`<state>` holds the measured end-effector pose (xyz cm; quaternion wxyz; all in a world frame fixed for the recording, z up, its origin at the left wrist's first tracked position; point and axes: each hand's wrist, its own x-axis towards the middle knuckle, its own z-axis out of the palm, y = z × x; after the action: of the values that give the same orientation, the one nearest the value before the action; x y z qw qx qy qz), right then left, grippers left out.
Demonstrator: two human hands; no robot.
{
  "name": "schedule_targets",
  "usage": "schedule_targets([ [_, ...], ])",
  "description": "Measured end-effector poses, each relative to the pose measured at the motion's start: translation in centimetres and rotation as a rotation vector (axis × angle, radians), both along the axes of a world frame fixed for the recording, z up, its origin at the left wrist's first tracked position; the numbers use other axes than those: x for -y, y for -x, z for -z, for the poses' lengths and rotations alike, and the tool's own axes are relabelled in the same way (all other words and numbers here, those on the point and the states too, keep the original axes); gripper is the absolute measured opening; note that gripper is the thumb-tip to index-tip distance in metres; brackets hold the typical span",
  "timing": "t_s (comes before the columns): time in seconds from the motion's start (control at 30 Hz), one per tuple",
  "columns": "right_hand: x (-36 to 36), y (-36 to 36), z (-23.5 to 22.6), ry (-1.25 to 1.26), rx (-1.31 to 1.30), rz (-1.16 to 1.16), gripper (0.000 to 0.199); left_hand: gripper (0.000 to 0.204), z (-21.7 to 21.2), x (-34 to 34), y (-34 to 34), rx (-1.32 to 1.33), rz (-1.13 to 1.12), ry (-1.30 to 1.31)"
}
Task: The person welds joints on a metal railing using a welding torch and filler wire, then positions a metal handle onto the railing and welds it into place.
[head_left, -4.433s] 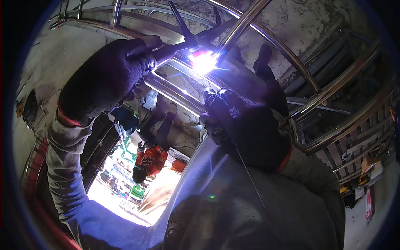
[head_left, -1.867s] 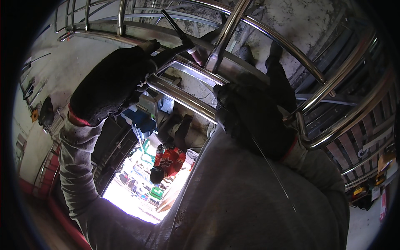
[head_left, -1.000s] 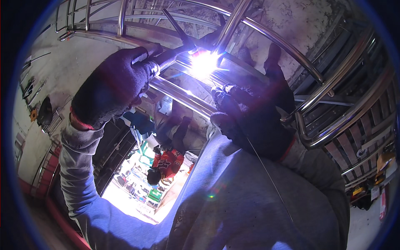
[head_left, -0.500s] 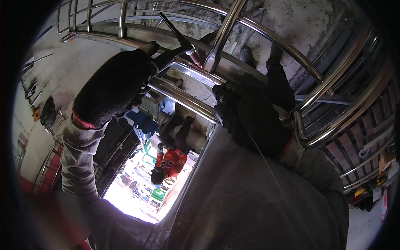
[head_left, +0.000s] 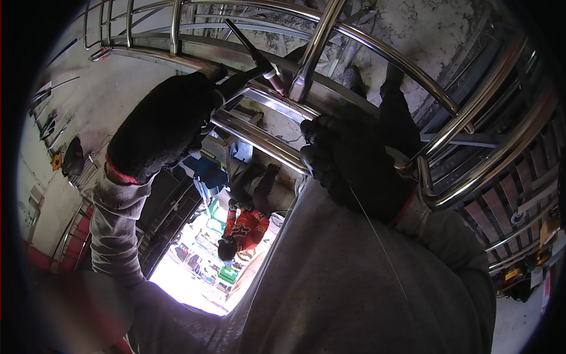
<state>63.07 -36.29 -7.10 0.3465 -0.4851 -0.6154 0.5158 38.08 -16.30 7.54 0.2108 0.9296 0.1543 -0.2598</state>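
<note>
Well, the left hand [head_left: 168, 121] is gripping a TIG torch [head_left: 262, 63], its head's long axis slanting rightward beyond the fist to the steel post [head_left: 316, 53]; nearer the post's foot, the right hand [head_left: 356, 159] is pinching a filler rod [head_left: 379, 239].

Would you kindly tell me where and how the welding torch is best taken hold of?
I'd say by its dark handle, from the left, where the gloved left hand grips it. The handle slants leftward from the head, while the nozzle points down toward the foot of the shiny tube, so that side is probably safer.
</note>
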Motion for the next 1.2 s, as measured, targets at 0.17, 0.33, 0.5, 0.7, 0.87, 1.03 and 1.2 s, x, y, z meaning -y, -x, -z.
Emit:
schedule_targets([
  [0.17, 0.2, -0.3, 0.7, -0.045, 0.068, -0.007, 0.026, 0.039, 0.1, 1.5, -4.2, -0.416, -1.454, 0.417],
  [0.33, 0.5, -0.2, 0.8, -0.194, 0.156, -0.018, 0.027, 0.051, -1.4, 0.8, 0.6, -0.060, 0.027, -0.058],
  [0.5, 0.6, -0.2, 1.2, -0.168, 0.117, 0.013, 0.028, 0.058, -1.1, 0.6, -0.4, -0.103, -0.019, -0.044],
  [0.7, 0.6, -0.3, 1.4, -0.141, 0.048, 0.042, 0.029, 0.062, -0.9, 0.9, -0.3, -0.093, -0.037, -0.049],
  [0.87, 0.7, -0.3, 1.5, -0.120, 0.001, 0.065, 0.031, 0.062, -1.0, 0.9, -0.5, -0.109, -0.025, -0.044],
  [1.03, 0.8, -0.2, 1.6, -0.098, -0.057, 0.085, 0.032, 0.061, -1.2, 0.9, -0.7, -0.105, -0.015, -0.068],
  [1.2, 1.8, 0.2, 2.7, -0.065, -0.075, 0.050, 0.032, 0.060, -0.3, 0.6, 0.0, -0.026, -0.019, -0.036],
])
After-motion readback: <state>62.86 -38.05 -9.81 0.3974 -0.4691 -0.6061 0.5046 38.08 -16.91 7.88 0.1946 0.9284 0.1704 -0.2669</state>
